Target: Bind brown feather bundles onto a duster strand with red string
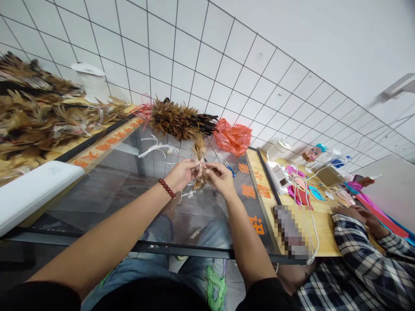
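Together | left hand [183, 173] | right hand [221, 177] | fingers pinched on feather bundle [200, 152]

Both arms reach forward, and the two grips meet in the middle.
The left forearm [123, 224] runs bare from the lower left up toward the centre. The right forearm [246, 242] rises from below and leans left. The left grip [182, 172] and right grip [221, 178] sit just beside each other at the same height, fingers curled in and fingertips pinched tight, facing one another across a narrow gap. Both wrists look nearly straight.
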Motion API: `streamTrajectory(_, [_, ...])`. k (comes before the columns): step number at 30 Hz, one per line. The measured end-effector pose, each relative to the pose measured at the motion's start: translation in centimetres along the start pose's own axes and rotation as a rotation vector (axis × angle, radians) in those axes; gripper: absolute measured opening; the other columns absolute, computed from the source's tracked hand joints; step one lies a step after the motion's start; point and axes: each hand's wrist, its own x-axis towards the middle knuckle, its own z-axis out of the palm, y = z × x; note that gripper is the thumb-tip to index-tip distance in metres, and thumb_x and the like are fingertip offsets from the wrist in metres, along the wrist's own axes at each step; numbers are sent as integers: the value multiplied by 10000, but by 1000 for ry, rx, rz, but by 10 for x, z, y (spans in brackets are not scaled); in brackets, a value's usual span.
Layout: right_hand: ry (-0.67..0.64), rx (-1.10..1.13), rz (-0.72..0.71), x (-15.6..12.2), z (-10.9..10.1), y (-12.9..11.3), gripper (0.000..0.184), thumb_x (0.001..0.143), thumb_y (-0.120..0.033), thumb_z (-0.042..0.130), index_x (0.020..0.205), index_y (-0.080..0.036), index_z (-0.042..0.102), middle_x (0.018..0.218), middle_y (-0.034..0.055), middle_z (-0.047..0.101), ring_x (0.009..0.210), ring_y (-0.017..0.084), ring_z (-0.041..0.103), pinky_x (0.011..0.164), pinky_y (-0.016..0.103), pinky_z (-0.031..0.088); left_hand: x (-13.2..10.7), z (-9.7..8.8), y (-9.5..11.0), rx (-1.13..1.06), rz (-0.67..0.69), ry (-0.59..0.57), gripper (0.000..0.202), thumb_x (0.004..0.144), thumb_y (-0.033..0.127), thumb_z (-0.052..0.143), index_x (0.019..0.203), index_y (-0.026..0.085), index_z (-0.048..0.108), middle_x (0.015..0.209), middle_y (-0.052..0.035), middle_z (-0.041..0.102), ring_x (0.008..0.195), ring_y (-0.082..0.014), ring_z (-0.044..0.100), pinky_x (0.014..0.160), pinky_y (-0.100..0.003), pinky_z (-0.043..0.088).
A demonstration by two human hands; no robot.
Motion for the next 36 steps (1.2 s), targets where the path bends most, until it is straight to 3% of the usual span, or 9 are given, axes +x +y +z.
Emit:
streamTrajectory(3, [145, -288, -41, 6, -23, 11, 186, 803, -276, 565, 910, -216, 704, 937, 60, 696, 865, 200, 603, 876, 379, 461, 2, -1, 9, -110, 24, 125, 22, 754, 103, 587, 742, 106, 605, 713, -40, 641, 591, -97, 590, 577, -222, 498])
streamTrajectory(6, [46, -560, -32, 7, -34, 18, 305, 801, -213, 540, 1075, -220, 675, 1106, 76, 680, 1046, 242, 564, 966, 438, 392, 3, -4, 14, -150, 101, 211, 52, 726, 69, 597, 714, 115, 575, 663, -13, 619, 560, -81, 569, 564, -214, 493])
streamTrajectory(10, [-83, -804, 32, 3, -21, 22, 550, 785, -204, 590, 1330, -241, 522, 1325, 105, 568, 1254, 318, 416, 995, 514, 312, 5, -6, 13, -125, 112, 209, 89, 681, 29, 616, 693, 107, 577, 621, -7, 601, 561, -81, 570, 560, -212, 495])
streamTrajectory(13, [-87, -924, 108, 2, -15, 24, 356, 812, -215, 579, 1160, -229, 650, 1206, 114, 632, 1188, 328, 453, 968, 519, 298, 5, -6, 12, -105, 95, 200, 77, 693, 27, 605, 692, 100, 582, 620, -15, 597, 568, -86, 578, 552, -213, 499])
streamTrajectory(16, [39, -882, 92, 5, -24, 23, 176, 836, -211, 548, 883, -228, 717, 1011, 68, 692, 1060, 283, 523, 947, 480, 305, 5, -5, 12, -94, 108, 202, 54, 733, 43, 592, 745, 96, 590, 642, -14, 599, 569, -88, 584, 542, -209, 500])
streamTrajectory(20, [180, -623, -122, 8, -39, 14, 181, 843, -192, 514, 864, -234, 688, 1005, 39, 703, 1017, 231, 568, 954, 416, 328, 4, -3, 10, 7, 151, 168, 41, 775, 104, 626, 807, 85, 610, 681, -33, 625, 583, -99, 604, 560, -217, 511])
streamTrajectory(24, [152, -518, -215, 6, -33, 1, 173, 849, -203, 511, 880, -245, 675, 1012, 38, 709, 1013, 216, 594, 978, 409, 322, 3, 0, 1, 263, 167, 159, 118, 770, 175, 692, 749, 75, 634, 726, -80, 667, 657, -122, 646, 613, -220, 528])
streamTrajectory(31, [-13, -582, -230, -4, -9, -15, 190, 895, -214, 492, 902, -261, 675, 1079, 22, 695, 1084, 204, 574, 1023, 422, 251, 2, -1, -13, 447, -12, 13, 216, 664, 227, 800, 670, 88, 635, 599, -47, 645, 554, -113, 625, 536, -200, 517])
streamTrajectory(36, [96, -464, -218, -1, -9, -8, 238, 860, -268, 536, 1076, -254, 637, 1167, 56, 645, 1133, 217, 542, 1023, 414, 303, 2, -1, -12, 391, -39, 90, 183, 676, 154, 779, 657, 81, 612, 607, -54, 641, 525, -101, 605, 511, -198, 517])
